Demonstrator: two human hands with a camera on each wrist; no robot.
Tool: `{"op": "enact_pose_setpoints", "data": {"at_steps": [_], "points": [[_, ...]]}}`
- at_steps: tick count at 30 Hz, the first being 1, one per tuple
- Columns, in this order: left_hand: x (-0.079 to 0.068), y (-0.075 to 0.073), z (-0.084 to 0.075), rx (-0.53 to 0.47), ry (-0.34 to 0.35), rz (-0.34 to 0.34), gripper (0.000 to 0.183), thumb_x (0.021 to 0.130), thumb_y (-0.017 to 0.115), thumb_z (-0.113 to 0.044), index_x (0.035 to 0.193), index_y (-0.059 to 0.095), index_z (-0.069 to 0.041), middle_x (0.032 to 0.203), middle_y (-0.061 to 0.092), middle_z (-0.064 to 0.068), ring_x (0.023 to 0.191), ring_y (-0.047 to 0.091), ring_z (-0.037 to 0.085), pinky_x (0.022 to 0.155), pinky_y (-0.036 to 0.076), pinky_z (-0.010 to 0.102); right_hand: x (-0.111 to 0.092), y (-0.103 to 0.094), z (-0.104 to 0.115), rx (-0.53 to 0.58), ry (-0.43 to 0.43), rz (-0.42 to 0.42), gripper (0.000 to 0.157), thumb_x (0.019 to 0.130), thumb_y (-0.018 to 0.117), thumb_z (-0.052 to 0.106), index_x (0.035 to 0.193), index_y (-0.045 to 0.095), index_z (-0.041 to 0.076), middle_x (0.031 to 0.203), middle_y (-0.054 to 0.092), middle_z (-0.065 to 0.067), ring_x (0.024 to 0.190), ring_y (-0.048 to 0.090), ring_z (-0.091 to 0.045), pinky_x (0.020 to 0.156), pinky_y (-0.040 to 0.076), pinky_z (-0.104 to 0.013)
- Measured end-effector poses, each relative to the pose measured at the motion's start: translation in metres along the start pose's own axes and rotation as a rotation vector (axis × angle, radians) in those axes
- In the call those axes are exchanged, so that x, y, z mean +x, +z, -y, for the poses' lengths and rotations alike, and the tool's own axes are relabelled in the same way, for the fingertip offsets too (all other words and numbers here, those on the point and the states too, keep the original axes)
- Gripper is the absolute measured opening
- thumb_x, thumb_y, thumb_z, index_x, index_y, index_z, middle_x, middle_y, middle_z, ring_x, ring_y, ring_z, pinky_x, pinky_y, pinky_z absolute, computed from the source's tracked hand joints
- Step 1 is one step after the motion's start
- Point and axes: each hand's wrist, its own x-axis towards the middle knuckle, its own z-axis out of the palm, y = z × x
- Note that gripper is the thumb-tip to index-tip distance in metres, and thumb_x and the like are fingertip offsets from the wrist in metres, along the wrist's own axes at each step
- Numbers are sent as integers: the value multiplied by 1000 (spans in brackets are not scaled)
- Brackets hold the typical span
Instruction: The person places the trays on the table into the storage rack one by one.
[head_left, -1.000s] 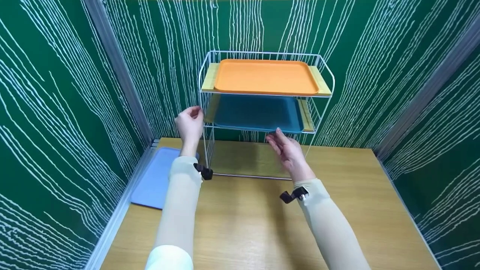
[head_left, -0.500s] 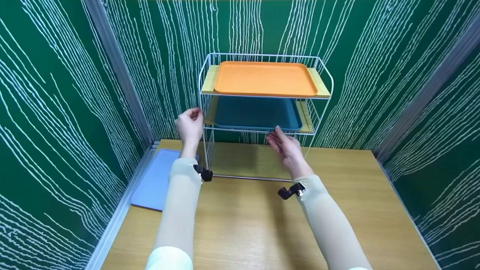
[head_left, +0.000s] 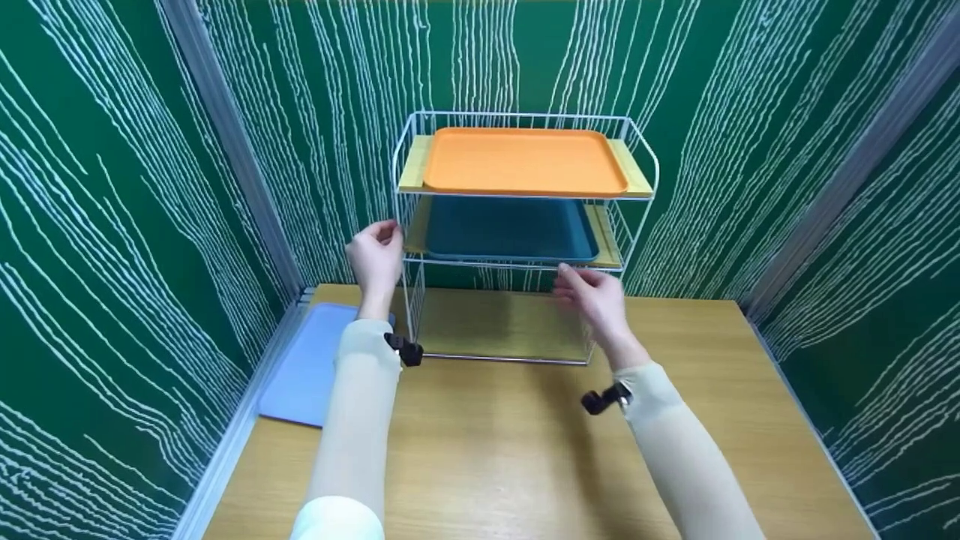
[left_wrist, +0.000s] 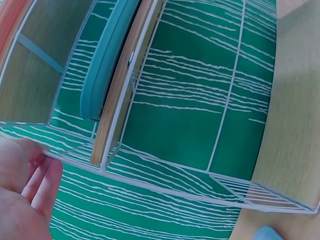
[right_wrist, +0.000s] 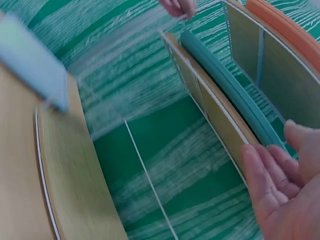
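A white wire rack (head_left: 487,322) with wooden shelves stands at the back of the table. My left hand (head_left: 375,259) pinches its front left upright between thumb and fingers, as the left wrist view shows. On the middle shelf lies a teal tray (head_left: 510,229), pushed back within the wire frame. Just below and in front of that shelf's right part is my right hand (head_left: 598,300), fingers loosely bent and holding nothing. In the right wrist view its fingertips overlap the front edge of the shelf and the teal tray. An orange tray (head_left: 525,161) lies flat on the top shelf.
A light blue tray (head_left: 300,375) lies on the wooden table (head_left: 487,450) to the left, partly hidden by my left forearm. Green walls with white wavy lines close in the back and both sides, with metal posts at the corners.
The teal tray has slid slightly back onto its shelf. My right hand has come off its front edge, moving right and a little down. My left hand has kept its hold on the upright.
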Motion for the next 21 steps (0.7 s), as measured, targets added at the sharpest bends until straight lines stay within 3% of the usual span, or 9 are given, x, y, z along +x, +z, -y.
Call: {"op": "enact_pose_setpoints", "data": {"at_steps": [2, 5, 7, 9, 11, 14, 17, 21], "points": [[-1, 0, 1, -5, -6, -3, 20, 107, 69, -15, 122, 78, -7, 118, 78, 10, 106, 75, 20, 92, 62, 29, -2, -17, -1, -79, -140, -93, 45, 100, 79, 35, 123, 75, -3, 103, 77, -14, 90, 76, -25, 81, 65, -31], [-1, 0, 1, -1, -2, -6, 20, 107, 68, -15, 122, 78, -6, 118, 78, 10, 106, 75, 20, 92, 62, 29, 1, -42, -5, -88, -340, -299, 32, 98, 82, 25, 116, 78, -1, 97, 76, -11, 83, 71, -19, 73, 61, -24], [-1, 0, 1, 5, -1, -9, 19, 107, 68, -15, 121, 78, -7, 118, 78, 10, 106, 75, 20, 92, 62, 29, 5, -56, -8, -100, -416, -418, 29, 96, 83, 19, 116, 79, -2, 97, 75, -9, 82, 67, -14, 72, 57, -22], [-1, -2, 1, 9, -5, -8, 19, 107, 68, -15, 121, 79, -7, 118, 78, 10, 106, 75, 20, 92, 62, 29, 10, -67, -11, -147, -434, -471, 30, 95, 84, 18, 118, 78, -1, 101, 76, -7, 86, 66, -10, 76, 55, -21], [0, -3, 1, 9, -9, -2, 20, 107, 68, -15, 122, 78, -7, 119, 78, 10, 107, 75, 20, 93, 62, 30, 14, -76, -13, -228, -396, -447, 34, 96, 84, 21, 124, 77, 1, 111, 77, -8, 95, 67, -9, 83, 54, -20], [0, -4, 1, 0, -18, 7, 20, 107, 68, -15, 123, 78, -7, 120, 77, 10, 108, 74, 21, 93, 62, 31, 17, -85, -12, -323, -326, -343, 42, 99, 81, 27, 132, 74, 3, 125, 76, -11, 109, 68, -12, 93, 55, -21], [0, -4, 0, -3, -20, 9, 20, 107, 68, -14, 124, 77, -7, 120, 77, 10, 108, 74, 20, 93, 62, 30, 18, -91, -11, -336, -261, -268, 48, 101, 78, 33, 138, 70, 3, 133, 72, -15, 116, 66, -17, 96, 55, -23], [-1, -2, -1, 8, -15, 2, 20, 106, 69, -14, 122, 78, -7, 118, 78, 10, 106, 75, 20, 93, 62, 30, 20, -95, -12, -349, -206, -246, 49, 102, 76, 37, 138, 71, 4, 131, 72, -14, 113, 65, -16, 93, 53, -23]]}}
